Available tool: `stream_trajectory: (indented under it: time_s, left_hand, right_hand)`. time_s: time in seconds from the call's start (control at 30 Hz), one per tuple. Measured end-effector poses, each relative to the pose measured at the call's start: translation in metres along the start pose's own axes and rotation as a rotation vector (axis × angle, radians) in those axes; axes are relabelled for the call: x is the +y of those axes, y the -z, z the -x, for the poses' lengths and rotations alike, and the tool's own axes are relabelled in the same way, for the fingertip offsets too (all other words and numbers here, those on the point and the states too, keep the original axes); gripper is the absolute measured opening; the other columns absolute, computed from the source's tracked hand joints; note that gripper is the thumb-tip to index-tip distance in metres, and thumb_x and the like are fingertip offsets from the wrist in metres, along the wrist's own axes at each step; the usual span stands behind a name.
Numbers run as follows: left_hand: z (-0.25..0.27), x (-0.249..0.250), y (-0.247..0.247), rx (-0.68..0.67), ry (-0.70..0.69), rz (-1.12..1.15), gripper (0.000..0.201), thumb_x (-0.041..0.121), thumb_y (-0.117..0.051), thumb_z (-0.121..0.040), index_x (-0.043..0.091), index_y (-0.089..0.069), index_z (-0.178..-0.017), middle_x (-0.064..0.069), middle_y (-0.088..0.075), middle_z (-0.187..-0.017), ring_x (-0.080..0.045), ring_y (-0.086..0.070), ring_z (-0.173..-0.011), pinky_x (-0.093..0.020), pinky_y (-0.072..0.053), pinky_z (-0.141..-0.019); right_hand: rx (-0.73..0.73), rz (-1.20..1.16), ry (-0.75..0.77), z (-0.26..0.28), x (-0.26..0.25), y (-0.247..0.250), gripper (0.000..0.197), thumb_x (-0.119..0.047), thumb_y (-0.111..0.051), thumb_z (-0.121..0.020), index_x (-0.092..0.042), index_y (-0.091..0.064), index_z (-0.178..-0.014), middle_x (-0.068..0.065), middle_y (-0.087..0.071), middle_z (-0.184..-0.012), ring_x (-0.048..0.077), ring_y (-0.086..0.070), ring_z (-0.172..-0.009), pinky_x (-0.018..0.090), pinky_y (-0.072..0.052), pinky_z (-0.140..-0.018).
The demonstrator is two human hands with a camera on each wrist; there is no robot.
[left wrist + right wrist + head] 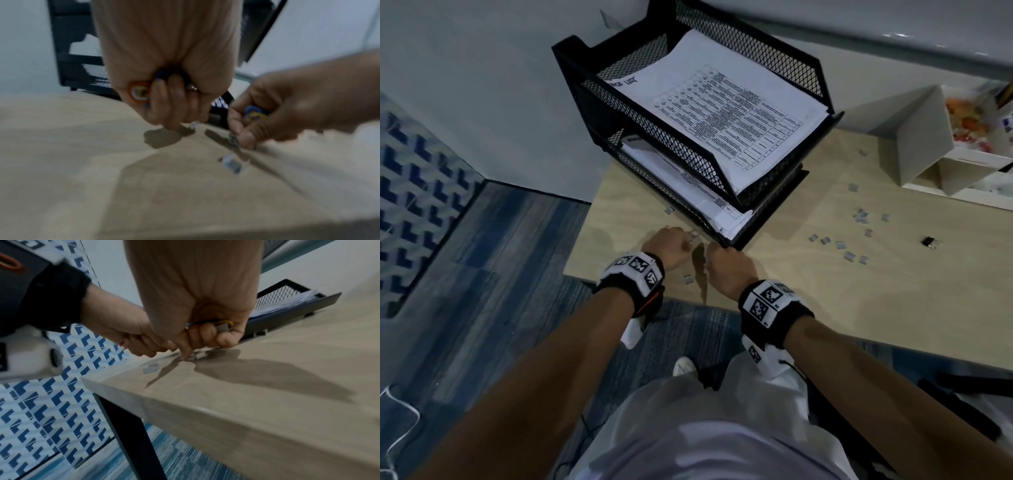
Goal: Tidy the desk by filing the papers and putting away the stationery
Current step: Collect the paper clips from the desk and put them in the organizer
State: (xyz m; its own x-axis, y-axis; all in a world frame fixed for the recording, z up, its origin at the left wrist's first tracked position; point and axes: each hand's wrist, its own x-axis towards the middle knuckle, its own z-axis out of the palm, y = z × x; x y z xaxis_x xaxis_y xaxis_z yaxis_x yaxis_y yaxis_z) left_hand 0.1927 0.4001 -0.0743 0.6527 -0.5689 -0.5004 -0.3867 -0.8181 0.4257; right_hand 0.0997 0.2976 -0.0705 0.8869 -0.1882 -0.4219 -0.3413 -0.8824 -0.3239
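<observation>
My left hand (678, 241) is curled at the desk's front left corner and grips small orange and blue pieces (139, 93), too blurred to name. Just to its right, my right hand (719, 255) is also curled. It holds blue and yellow pieces (255, 112) and a grey staple block (223, 326), and its fingertips (185, 356) press on another staple block on the desk. More staple blocks (688, 279) lie between my wrists and scattered to the right (859, 216). The black mesh paper tray (640, 133) holds printed papers (722, 109) on both tiers.
A black binder clip (931, 241) lies on the wooden desk (825, 308) at the right. A white organiser (914, 137) stands at the back right. The desk's front edge runs just under my wrists, with blue carpet (500, 257) below.
</observation>
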Motion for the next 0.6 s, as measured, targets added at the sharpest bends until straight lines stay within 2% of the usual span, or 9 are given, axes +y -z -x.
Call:
stream_trajectory:
  time_s: [0.03,0.07,0.1,0.17,0.23,0.33,0.4,0.5,0.6]
  left_hand:
    - [0.002,0.001,0.0,-0.065,0.009,0.144,0.022,0.009,-0.04,-0.094,0.003,-0.062,-0.094,-0.015,-0.06,-0.1,-0.023,-0.062,-0.082,-0.027,-0.044,-0.066]
    - [0.005,0.003,0.001,-0.156,0.044,0.351,0.024,0.009,-0.038,-0.095,0.006,-0.056,-0.08,-0.012,-0.058,-0.08,-0.013,-0.056,-0.057,-0.021,-0.038,-0.05]
    - [0.008,0.007,0.002,-0.258,0.096,0.57,0.031,0.01,-0.035,-0.096,0.009,-0.046,-0.066,-0.007,-0.05,-0.058,-0.007,-0.041,-0.036,-0.016,-0.027,-0.037]
    - [0.011,0.019,0.002,-0.456,0.131,0.898,0.041,0.011,-0.029,-0.094,0.012,-0.032,-0.053,0.004,-0.033,-0.033,-0.003,-0.021,-0.022,-0.008,-0.013,-0.029]
    - [0.006,0.036,-0.004,-0.59,0.086,1.081,0.046,0.011,-0.024,-0.092,0.012,-0.035,-0.047,0.006,-0.034,-0.03,-0.003,-0.021,-0.021,-0.005,-0.014,-0.028]
    - [-0.005,0.071,-0.022,-0.755,0.007,1.245,0.051,0.011,-0.023,-0.089,0.015,-0.046,-0.044,0.002,-0.04,-0.037,-0.004,-0.025,-0.023,-0.004,-0.019,-0.029]
    - [-0.01,0.098,-0.033,-0.816,-0.041,1.282,0.037,0.012,-0.031,-0.078,0.015,-0.048,-0.045,0.001,-0.041,-0.039,-0.004,-0.027,-0.024,-0.005,-0.019,-0.03]
    - [-0.019,0.137,-0.045,-0.824,-0.071,1.342,0.025,0.018,-0.035,-0.066,0.015,-0.048,-0.045,0.0,-0.041,-0.039,-0.006,-0.029,-0.024,-0.008,-0.016,-0.032]
    - [-0.032,0.166,-0.053,-0.794,-0.084,1.415,0.025,0.018,-0.033,-0.064,0.015,-0.048,-0.044,-0.001,-0.042,-0.04,-0.007,-0.03,-0.025,-0.009,-0.016,-0.034]
  right_hand:
    - [-0.011,-0.032,0.007,0.002,0.006,0.002,0.024,-0.008,-0.046,-0.088,-0.002,-0.046,-0.111,0.022,-0.061,-0.109,0.039,-0.059,-0.101,0.038,-0.043,-0.072]
    - [-0.006,-0.099,0.013,0.004,0.014,0.003,0.019,-0.007,-0.045,-0.087,-0.004,-0.048,-0.105,0.021,-0.062,-0.105,0.038,-0.059,-0.097,0.035,-0.041,-0.07]
    - [0.016,-0.193,0.018,0.007,0.024,0.005,0.013,-0.005,-0.044,-0.086,-0.007,-0.049,-0.098,0.019,-0.063,-0.099,0.035,-0.06,-0.092,0.031,-0.039,-0.068]
    - [0.094,-0.43,-0.004,0.011,0.048,0.01,0.011,-0.002,-0.044,-0.087,-0.013,-0.048,-0.085,0.011,-0.06,-0.086,0.023,-0.056,-0.078,0.026,-0.036,-0.066]
    - [0.188,-0.716,-0.085,0.015,0.077,0.019,0.022,0.0,-0.043,-0.091,-0.014,-0.046,-0.074,0.003,-0.051,-0.07,0.009,-0.049,-0.06,0.025,-0.033,-0.059]
    - [0.22,-1.236,-0.237,0.02,0.128,0.034,0.034,-0.001,-0.036,-0.097,-0.014,-0.042,-0.066,-0.001,-0.039,-0.052,0.01,-0.036,-0.046,0.024,-0.025,-0.054]
    - [0.194,-1.554,-0.289,0.023,0.156,0.043,0.041,-0.003,-0.03,-0.098,-0.017,-0.037,-0.059,-0.009,-0.035,-0.041,0.009,-0.03,-0.042,0.024,-0.022,-0.055]
    - [0.207,-1.774,-0.324,0.026,0.187,0.06,0.05,-0.006,-0.024,-0.097,-0.02,-0.038,-0.051,-0.009,-0.033,-0.037,0.008,-0.035,-0.037,0.022,-0.023,-0.055]
    - [0.241,-1.885,-0.35,0.029,0.212,0.077,0.036,-0.01,-0.026,-0.098,-0.017,-0.035,-0.064,-0.005,-0.041,-0.04,0.009,-0.041,-0.035,0.021,-0.028,-0.055]
